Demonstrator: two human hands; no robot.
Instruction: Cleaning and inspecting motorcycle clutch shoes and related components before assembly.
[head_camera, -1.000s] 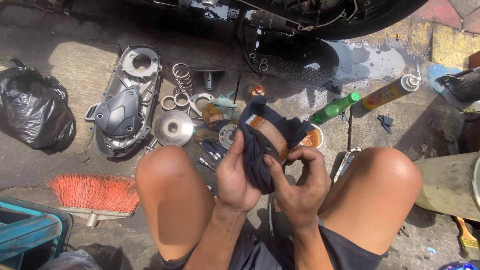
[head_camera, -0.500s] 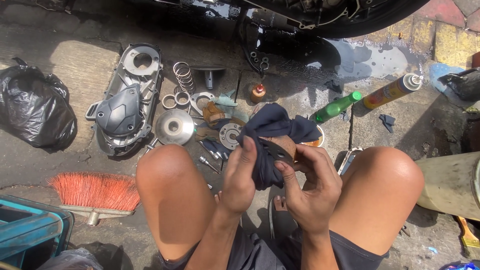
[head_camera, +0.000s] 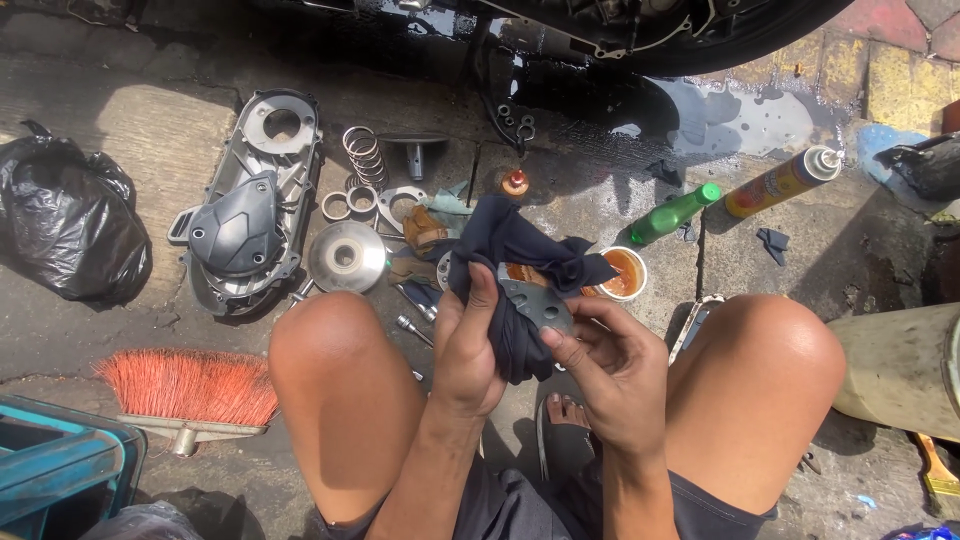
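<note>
Far left there's a crumpled black plastic bag (head_camera: 70, 235) on the pavement, with a broom head with orange bristles (head_camera: 190, 385) lying below it, and next over a grey cast-metal engine cover (head_camera: 250, 205) flat on the concrete. Right of that sits a spread of loose parts: a coiled steel spring (head_camera: 365, 155), a couple of small metal rings (head_camera: 350, 203) and a shiny round metal pulley dish (head_camera: 345, 257). In the middle, between the bare knees, the left hand (head_camera: 470, 345) has its fingers closed round a bunched dark navy cloth rag (head_camera: 520, 260), thumb pressed up against the fabric. Poking out of the rag is a flat grey metal plate with small holes (head_camera: 535, 298), and the right hand (head_camera: 610, 365) pinches its lower edge between thumb and fingertips. My two cents for wiping a part like this: keep the rag wrapped tight so it doesn't slide, turn the plate by its edge only, and work cloth into the holes and corners where grime hides. Just past the hands is a small round tub of orange grease (head_camera: 622, 272), then a green plastic bottle (head_camera: 675, 213) and a yellow spray can (head_camera: 780, 182) lying tipped on the wet concrete.
</note>
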